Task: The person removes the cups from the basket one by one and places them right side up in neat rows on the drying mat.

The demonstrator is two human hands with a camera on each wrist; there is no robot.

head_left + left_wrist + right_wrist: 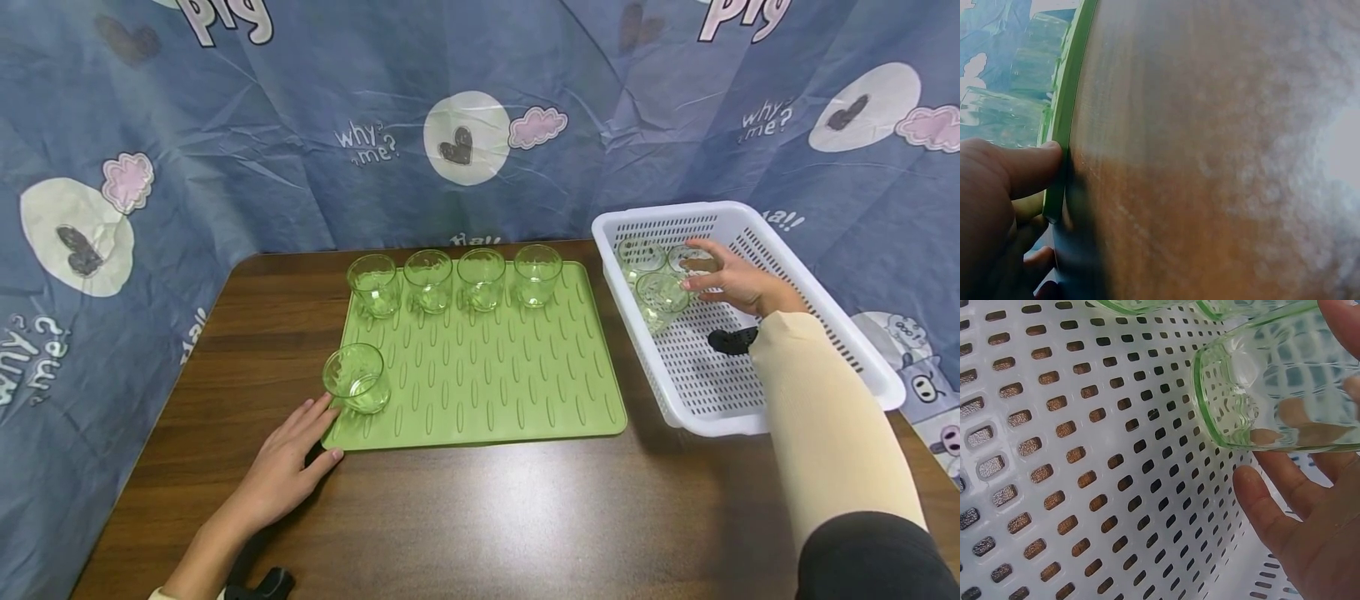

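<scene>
My left hand [281, 467] lies at the front left corner of a green ribbed mat [487, 392], fingers extended. In the left wrist view its thumb [1038, 165] rests against the mat's edge, and in the head view its fingertips are close by a clear green-tinted glass [358, 379] on that corner. Inside a white slotted basket [678, 408], my right hand [738, 282] reaches over with fingers spread beside the nearest glass [662, 298]. The right wrist view shows that glass [1291, 381] tilted, with thumb and fingers on either side of it.
A row of several matching glasses [482, 279] stands along the mat's far edge. Two more glasses [640, 257] sit behind the near one in the basket. A black strap-like piece [731, 340] shows by the right wrist. A patterned blue cloth [300, 125] hangs behind the wooden table [525, 517].
</scene>
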